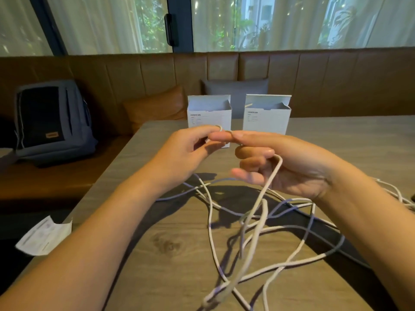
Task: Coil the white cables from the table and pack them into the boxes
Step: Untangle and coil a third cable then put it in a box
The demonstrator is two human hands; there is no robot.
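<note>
While the white cable point(267, 194) hangs from my right hand point(289, 167) in a long loose strand, its near end is held up between both hands, just in front of the two open boxes. My left hand point(190, 151) pinches a short bend of the cable at thumb and forefinger; my right hand meets it fingertip to fingertip, and the strand passes over its curled lower fingers before dropping away. Both grips are narrow and closed on the cable.

Below the hands, the remainder of the cables point(280, 234) sprawls in crossing loops over the wooden surface point(170, 243), some strands running off toward the right edge. How many separate cables lie in the tangle I cannot tell.

Beyond the cable end, the left box point(208, 113) and right box point(266, 115) stand upright side by side with flaps raised; nothing shows inside either.

I judge this to be the very start of coiling: the first turn is only now being formed, and no coil exists yet. The next move calls for my right hand to draw slack up from the tangle and lay it round in even turns, taking care that the crossings below do not snag.

Left of the boxes, a folded paper point(42, 237) overhangs the surface's edge, and a dark backpack point(54, 120) rests on the bench point(336, 86).
</note>
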